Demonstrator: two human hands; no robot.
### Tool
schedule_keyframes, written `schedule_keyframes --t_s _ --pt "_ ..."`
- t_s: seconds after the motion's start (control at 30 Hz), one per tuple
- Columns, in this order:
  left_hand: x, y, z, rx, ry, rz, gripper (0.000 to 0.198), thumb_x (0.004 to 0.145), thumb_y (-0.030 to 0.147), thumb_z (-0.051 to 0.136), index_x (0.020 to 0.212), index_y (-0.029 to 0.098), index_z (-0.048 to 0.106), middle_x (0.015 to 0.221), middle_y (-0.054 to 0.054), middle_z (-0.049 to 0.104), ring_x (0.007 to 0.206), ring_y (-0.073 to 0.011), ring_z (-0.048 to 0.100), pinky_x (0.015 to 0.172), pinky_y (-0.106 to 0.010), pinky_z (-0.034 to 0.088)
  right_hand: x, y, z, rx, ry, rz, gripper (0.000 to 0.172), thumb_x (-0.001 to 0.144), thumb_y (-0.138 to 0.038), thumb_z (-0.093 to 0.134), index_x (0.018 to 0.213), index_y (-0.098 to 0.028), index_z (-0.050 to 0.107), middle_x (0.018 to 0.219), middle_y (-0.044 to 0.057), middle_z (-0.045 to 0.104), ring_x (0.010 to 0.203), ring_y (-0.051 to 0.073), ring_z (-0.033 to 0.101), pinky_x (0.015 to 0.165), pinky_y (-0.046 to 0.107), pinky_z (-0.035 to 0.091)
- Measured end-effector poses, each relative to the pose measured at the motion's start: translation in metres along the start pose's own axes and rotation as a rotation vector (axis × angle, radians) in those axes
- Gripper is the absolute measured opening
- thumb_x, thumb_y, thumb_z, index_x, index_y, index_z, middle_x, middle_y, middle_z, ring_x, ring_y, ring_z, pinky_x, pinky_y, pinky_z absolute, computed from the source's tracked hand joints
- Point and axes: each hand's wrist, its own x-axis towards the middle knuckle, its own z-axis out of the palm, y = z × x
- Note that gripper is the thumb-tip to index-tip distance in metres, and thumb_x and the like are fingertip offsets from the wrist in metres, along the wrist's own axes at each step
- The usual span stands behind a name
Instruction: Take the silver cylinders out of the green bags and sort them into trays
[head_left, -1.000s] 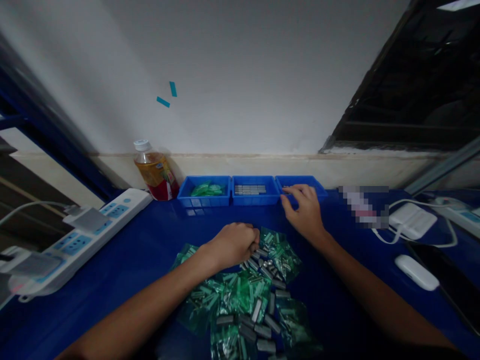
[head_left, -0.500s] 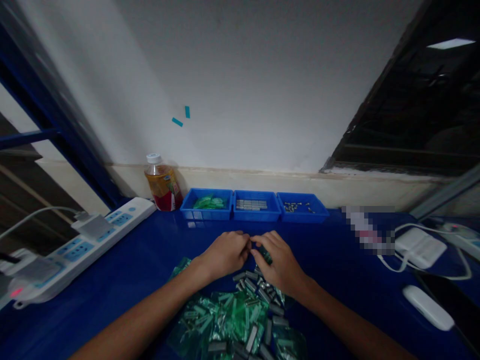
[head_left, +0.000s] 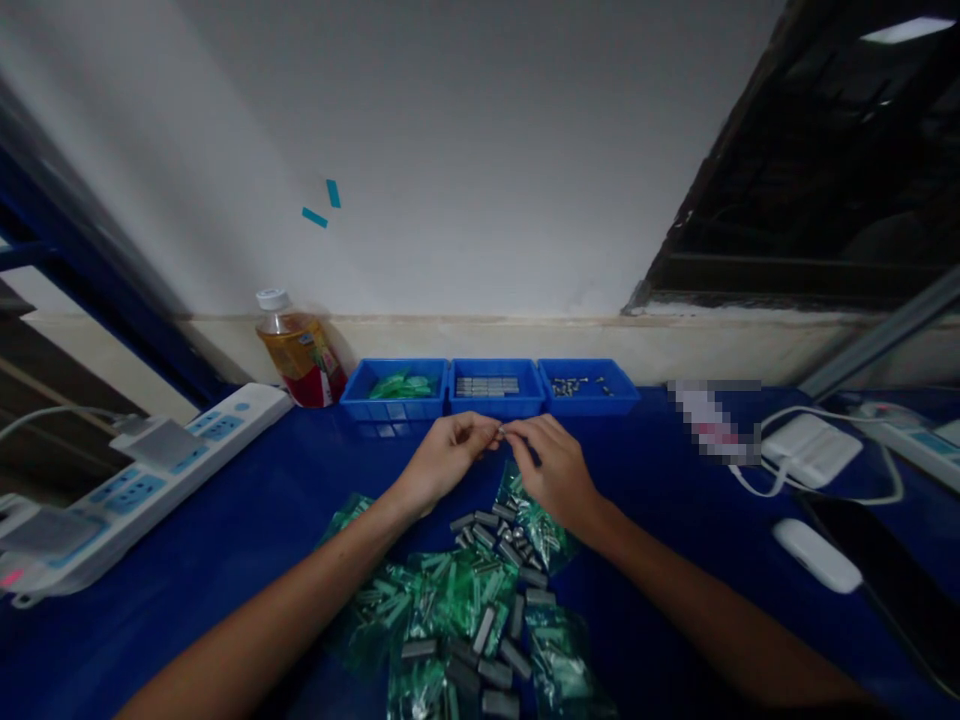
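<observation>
My left hand (head_left: 448, 452) and my right hand (head_left: 555, 465) meet fingertip to fingertip, just in front of the blue bins. Both are closed in a pinch; a tiny light glint shows between the fingertips, too small to name. Below my right hand lies a green plastic bag (head_left: 547, 528) of small parts. Loose grey metal bars (head_left: 484, 536) and small screws (head_left: 517, 548) are scattered between my forearms. Closer to me, more green bags (head_left: 457, 600) of metal pieces overlap, with further grey bars (head_left: 498, 672) among them.
Against the wall stand a bin of green pieces (head_left: 394, 408), a bin of metal rods (head_left: 495, 405) and a bin of screws (head_left: 589, 405). A drink bottle (head_left: 300, 350) and a power strip (head_left: 142, 490) are left; a white charger (head_left: 810, 450), white case (head_left: 817, 555) and dark phone (head_left: 885, 590) right.
My hands have moved forward toward the bins, and their fingertips now touch. More of the green bag under my right hand shows. The whole view has shifted slightly.
</observation>
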Motion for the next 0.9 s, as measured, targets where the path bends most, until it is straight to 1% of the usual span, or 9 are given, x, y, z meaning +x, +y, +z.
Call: schedule_keyframes --t_s 0.1,0.17,0.3,0.4,0.47,0.53,0.67,0.77,0.9 --pt "0.003 -0.003 -0.001 0.035 -0.086 -0.001 0.029 0.083 0.028 0.057 0.106 0.012 0.062 0.094 -0.008 0.069 0.085 -0.0169 0.061 0.076 -0.029 0.047 0.009 0.018 -0.001 -0.033 0.013 0.089 0.014 0.091 -0.019 0.045 0.088 -0.02 0.059 0.079 0.005 0.063 0.075 0.02 0.057 0.071 0.033 0.045" --pt "0.003 -0.007 -0.001 0.161 -0.131 0.028 0.033 0.083 0.027 0.056 0.112 0.012 0.06 0.104 -0.011 0.067 0.092 -0.0186 0.062 0.082 -0.033 0.047 0.017 0.037 -0.004 -0.079 0.066 0.149 0.015 0.09 -0.023 0.045 0.087 -0.019 0.059 0.079 0.006 0.063 0.076 0.021 0.057 0.072 0.034 0.044" --pt "-0.006 -0.014 0.005 0.574 -0.24 0.183 0.024 0.085 0.027 0.055 0.103 0.014 0.063 0.099 -0.008 0.066 0.089 -0.018 0.06 0.083 -0.033 0.047 0.029 0.081 -0.015 -0.334 0.177 0.274 0.018 0.089 -0.027 0.046 0.085 -0.017 0.06 0.078 0.008 0.063 0.078 0.023 0.055 0.076 0.036 0.041" --pt "-0.014 -0.016 0.01 0.841 -0.297 0.285 0.031 0.084 0.038 0.058 0.107 0.017 0.063 0.103 -0.007 0.063 0.096 -0.0218 0.056 0.089 -0.037 0.044 0.03 0.094 -0.024 -0.496 0.163 0.312 0.019 0.087 -0.031 0.05 0.091 -0.015 0.061 0.081 0.009 0.063 0.081 0.026 0.053 0.076 0.037 0.04" --pt "-0.017 -0.017 0.011 0.95 -0.275 0.293 0.047 0.08 0.046 0.061 0.118 0.017 0.058 0.113 -0.009 0.058 0.104 -0.0252 0.052 0.093 -0.039 0.041 0.028 0.088 -0.027 -0.476 0.134 0.28 0.021 0.087 -0.032 0.052 0.096 -0.015 0.061 0.081 0.009 0.062 0.082 0.025 0.054 0.075 0.036 0.04" --pt "-0.016 -0.018 0.01 1.008 -0.26 0.27 0.055 0.08 0.047 0.061 0.124 0.015 0.053 0.118 -0.011 0.054 0.107 -0.0266 0.05 0.096 -0.04 0.04 0.024 0.073 -0.024 -0.357 0.074 0.223 0.018 0.088 -0.03 0.05 0.094 -0.016 0.06 0.078 0.007 0.061 0.079 0.023 0.055 0.074 0.034 0.04" --pt "-0.01 -0.02 0.005 1.033 -0.262 0.2 0.037 0.084 0.031 0.056 0.118 0.016 0.057 0.112 -0.01 0.058 0.103 -0.0243 0.054 0.093 -0.036 0.042 0.014 0.042 -0.012 -0.137 -0.093 0.157 0.016 0.089 -0.027 0.048 0.083 -0.019 0.061 0.07 0.003 0.061 0.068 0.018 0.055 0.069 0.031 0.039" --pt "-0.008 -0.019 0.001 1.004 -0.261 0.149 0.029 0.081 0.022 0.056 0.109 0.017 0.06 0.103 -0.008 0.063 0.095 -0.0225 0.059 0.085 -0.033 0.045 0.007 0.032 -0.003 -0.09 -0.145 0.151 0.015 0.089 -0.025 0.05 0.079 -0.019 0.06 0.07 0.001 0.061 0.067 0.017 0.056 0.069 0.031 0.037" --pt "-0.008 -0.017 0.002 0.959 -0.234 0.095 0.025 0.081 0.03 0.056 0.102 0.018 0.062 0.088 -0.005 0.069 0.087 -0.0245 0.062 0.075 -0.033 0.046 -0.001 0.031 0.004 -0.058 -0.153 0.171 0.016 0.089 -0.023 0.049 0.077 -0.019 0.059 0.068 0.001 0.061 0.066 0.016 0.055 0.068 0.031 0.036"
